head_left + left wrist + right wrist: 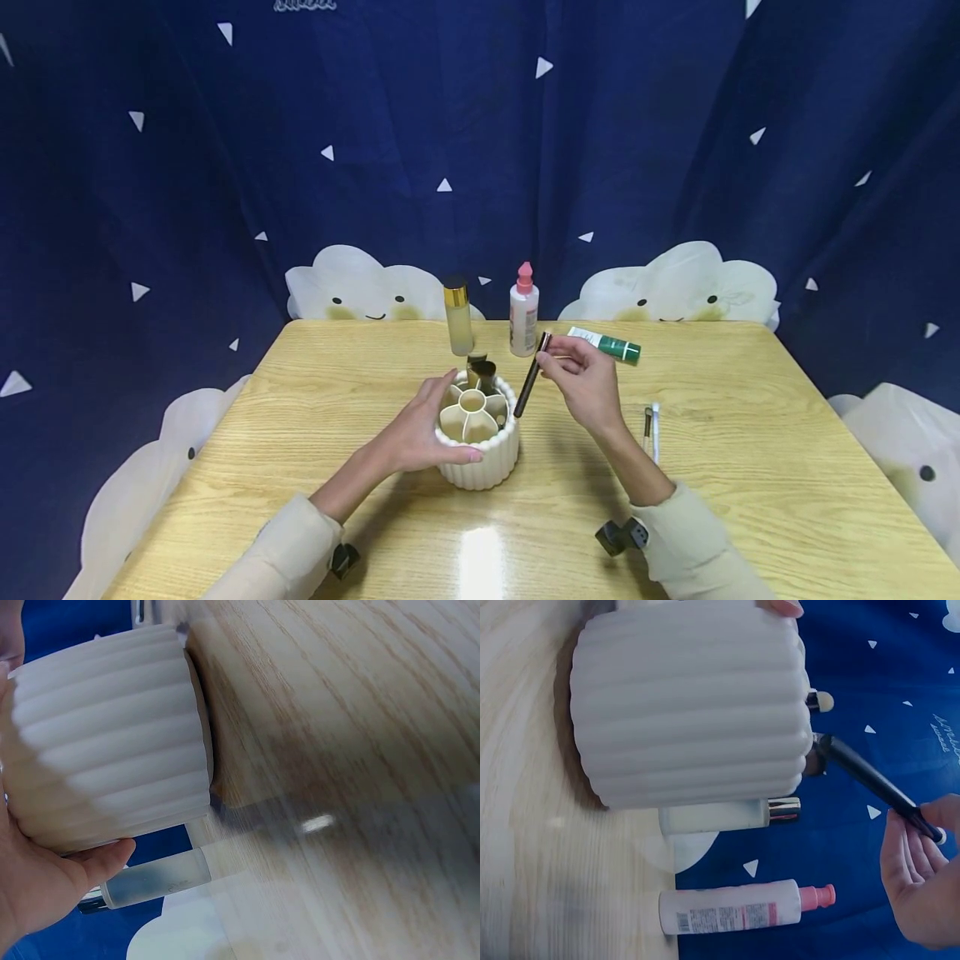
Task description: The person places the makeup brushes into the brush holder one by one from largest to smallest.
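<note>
My left hand (pixel 423 421) grips a white ribbed makeup brush holder (pixel 480 467), its thumb on the near side and its fingers on the far side. Petal-shaped compartments surround a round middle one. Dark-bristled makeup brushes (pixel 486 372) stand in the back compartments. In my right hand (pixel 588 383), thumb and fingers pinch a slim dark cosmetic pen (pixel 529 385) near its upper end. The pen slants down to the left, its lower end right at the holder's right rim. In the right wrist view, the pen (pixel 870 776) overlaps the rim, and a pale-tipped applicator (pixel 823 701) sticks out.
Behind the holder stand a gold-collared bottle (pixel 459 321) and a white bottle with a pink top (pixel 523 317). A green and white tube (pixel 615 346) lies behind my right hand. Two thin brushes (pixel 656 429) lie right of my right forearm on the wooden table (pixel 750 467).
</note>
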### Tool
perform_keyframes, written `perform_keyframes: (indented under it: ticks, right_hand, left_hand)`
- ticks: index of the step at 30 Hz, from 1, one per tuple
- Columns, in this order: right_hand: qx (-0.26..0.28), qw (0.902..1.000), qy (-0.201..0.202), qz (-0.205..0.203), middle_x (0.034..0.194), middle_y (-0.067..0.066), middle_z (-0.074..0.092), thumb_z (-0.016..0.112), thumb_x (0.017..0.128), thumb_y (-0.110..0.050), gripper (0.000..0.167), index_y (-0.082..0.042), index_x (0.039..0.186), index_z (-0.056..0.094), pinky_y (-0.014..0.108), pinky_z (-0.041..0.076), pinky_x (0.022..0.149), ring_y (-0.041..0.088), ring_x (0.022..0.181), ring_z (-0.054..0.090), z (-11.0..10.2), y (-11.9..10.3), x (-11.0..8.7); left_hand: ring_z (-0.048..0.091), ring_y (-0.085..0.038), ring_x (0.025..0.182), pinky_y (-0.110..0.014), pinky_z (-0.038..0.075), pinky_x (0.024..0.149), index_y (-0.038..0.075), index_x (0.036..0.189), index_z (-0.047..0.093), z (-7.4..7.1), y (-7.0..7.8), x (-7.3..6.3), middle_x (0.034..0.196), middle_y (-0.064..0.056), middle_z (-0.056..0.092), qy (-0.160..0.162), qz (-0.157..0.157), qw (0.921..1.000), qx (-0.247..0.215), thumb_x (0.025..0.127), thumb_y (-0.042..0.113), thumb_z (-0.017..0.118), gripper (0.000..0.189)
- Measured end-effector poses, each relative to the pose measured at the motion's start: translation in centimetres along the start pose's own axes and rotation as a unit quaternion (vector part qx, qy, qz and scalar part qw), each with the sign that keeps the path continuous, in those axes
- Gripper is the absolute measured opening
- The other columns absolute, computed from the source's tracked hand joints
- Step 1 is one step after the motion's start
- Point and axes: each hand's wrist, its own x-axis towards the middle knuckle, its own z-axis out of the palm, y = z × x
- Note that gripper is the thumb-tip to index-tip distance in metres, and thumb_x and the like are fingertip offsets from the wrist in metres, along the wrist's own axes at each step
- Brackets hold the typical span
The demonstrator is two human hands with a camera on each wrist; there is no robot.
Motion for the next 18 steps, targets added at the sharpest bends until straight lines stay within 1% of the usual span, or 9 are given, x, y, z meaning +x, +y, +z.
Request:
perform_keyframes:
  ticks: [4, 9, 14, 16, 18]
  right_hand:
    - [0.006, 1.0, -0.007, 0.001, 0.104, 0.025, 0.064, 0.065, 0.086, -0.001, 0.026, 0.008, 0.11, 0.06, 0.025, 0.058, 0.073, 0.003, 0.075, 0.066, 0.6, 0.1, -0.2]
    - [0.008, 0.9995, -0.03, 0.006, 0.104, 0.025, 0.064, 0.065, 0.086, 0.0, 0.024, 0.008, 0.108, 0.06, 0.023, 0.058, 0.072, 0.003, 0.076, 0.066, 1.2, 0.6, -0.6]
    - [0.001, 0.9989, -0.047, 0.004, 0.103, 0.023, 0.065, 0.064, 0.086, 0.001, 0.021, 0.008, 0.105, 0.059, 0.021, 0.057, 0.07, 0.009, 0.08, 0.068, 1.5, 1.2, -0.9]
    - [0.001, 0.9986, -0.053, 0.006, 0.102, 0.023, 0.065, 0.064, 0.085, 0.002, 0.02, 0.008, 0.103, 0.059, 0.022, 0.057, 0.071, 0.009, 0.081, 0.068, 1.6, 1.4, -1.0]
    - [-0.002, 0.9982, -0.06, 0.007, 0.102, 0.024, 0.065, 0.064, 0.085, 0.002, 0.019, 0.008, 0.102, 0.059, 0.022, 0.057, 0.072, 0.007, 0.082, 0.067, 1.6, 1.5, -1.2]
  left_hand:
    - [0.047, -0.028, 0.127, -0.05, 0.043, 0.103, 0.025, 0.153, 0.013, 0.0, 0.0, -0.1, 0.144, -0.008, 0.036, 0.001, 0.001, 1.0, -0.001, 0.054, 0.076, 0.073, 0.126]
    - [0.047, -0.028, 0.127, -0.05, 0.043, 0.103, 0.025, 0.153, 0.012, 0.0, 0.0, -0.1, 0.144, -0.007, 0.036, -0.001, -0.003, 1.0, 0.002, 0.054, 0.077, 0.072, 0.127]
    - [0.047, -0.029, 0.126, -0.05, 0.043, 0.103, 0.025, 0.153, 0.012, 0.0, 0.0, 0.0, 0.145, -0.009, 0.036, -0.003, -0.003, 1.0, 0.001, 0.054, 0.077, 0.072, 0.127]
    - [0.047, -0.03, 0.126, -0.049, 0.043, 0.103, 0.025, 0.153, 0.011, -0.1, 0.1, 0.0, 0.145, -0.009, 0.036, -0.005, -0.003, 1.0, 0.002, 0.054, 0.077, 0.072, 0.127]
    - [0.048, -0.03, 0.126, -0.049, 0.043, 0.102, 0.025, 0.153, 0.011, -0.1, 0.0, 0.1, 0.144, -0.009, 0.036, -0.006, -0.004, 1.0, 0.003, 0.054, 0.077, 0.072, 0.127]
